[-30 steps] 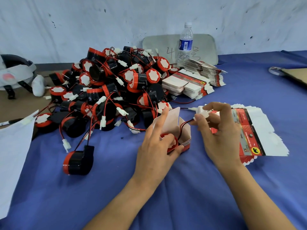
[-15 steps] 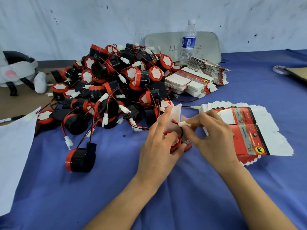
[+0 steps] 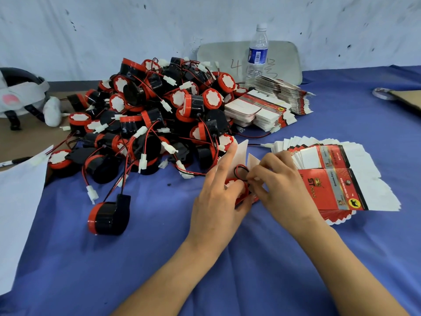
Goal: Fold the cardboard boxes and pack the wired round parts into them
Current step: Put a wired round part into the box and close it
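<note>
At frame centre the left hand [image 3: 218, 201] grips an open box [image 3: 242, 153] with a red round part [image 3: 234, 186] inside. The right hand [image 3: 282, 185] pinches its looped wire [image 3: 239, 168] over the opening. A heap of parts [image 3: 159, 115] fills the upper left; fanned flat boxes [image 3: 337, 181] lie to the right on the blue cloth [image 3: 159, 258].

Your pile of wired round parts [image 3: 159, 124] sits left of centre on the table [image 3: 227, 265], with one loose part [image 3: 107, 215] in front and a paper sheet [image 3: 18, 190] far left. The open box [image 3: 241, 153] stands between your left hand [image 3: 216, 201] and right hand [image 3: 284, 185], just before the pile, with a part's wire [image 3: 239, 169] looped in it. A fanned stack of flat boxes [image 3: 341, 183] lies to its right, more stacks [image 3: 262, 108] behind, and the bottle [image 3: 257, 53] behind those.
</note>
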A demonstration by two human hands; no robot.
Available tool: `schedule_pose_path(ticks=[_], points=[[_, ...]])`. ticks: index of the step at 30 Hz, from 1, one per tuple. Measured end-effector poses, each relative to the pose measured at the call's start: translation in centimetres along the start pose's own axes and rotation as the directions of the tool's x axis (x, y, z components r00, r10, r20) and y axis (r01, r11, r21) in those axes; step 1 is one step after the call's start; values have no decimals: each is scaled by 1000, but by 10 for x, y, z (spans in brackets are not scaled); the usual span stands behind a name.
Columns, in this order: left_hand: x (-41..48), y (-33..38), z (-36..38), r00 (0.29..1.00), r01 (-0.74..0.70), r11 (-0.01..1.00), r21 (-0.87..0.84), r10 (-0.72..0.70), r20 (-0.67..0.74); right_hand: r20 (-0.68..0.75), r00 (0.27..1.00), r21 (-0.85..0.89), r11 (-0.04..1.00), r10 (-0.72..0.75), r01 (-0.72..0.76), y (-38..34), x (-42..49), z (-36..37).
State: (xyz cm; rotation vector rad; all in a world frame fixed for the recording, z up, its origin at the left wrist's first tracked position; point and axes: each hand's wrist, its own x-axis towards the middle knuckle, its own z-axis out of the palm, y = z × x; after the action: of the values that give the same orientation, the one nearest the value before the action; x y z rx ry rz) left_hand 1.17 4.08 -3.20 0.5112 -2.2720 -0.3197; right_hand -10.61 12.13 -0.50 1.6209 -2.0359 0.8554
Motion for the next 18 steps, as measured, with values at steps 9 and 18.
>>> schedule_pose_path(ticks=[9, 18], points=[[0, 1, 0, 1000, 13, 1000, 11, -13, 8, 28, 995, -91, 991, 99, -96, -1, -2, 0], [2, -2, 0, 1000, -15, 1000, -19, 15, 1, 286, 951, -362, 906, -119, 222, -3, 16, -19]])
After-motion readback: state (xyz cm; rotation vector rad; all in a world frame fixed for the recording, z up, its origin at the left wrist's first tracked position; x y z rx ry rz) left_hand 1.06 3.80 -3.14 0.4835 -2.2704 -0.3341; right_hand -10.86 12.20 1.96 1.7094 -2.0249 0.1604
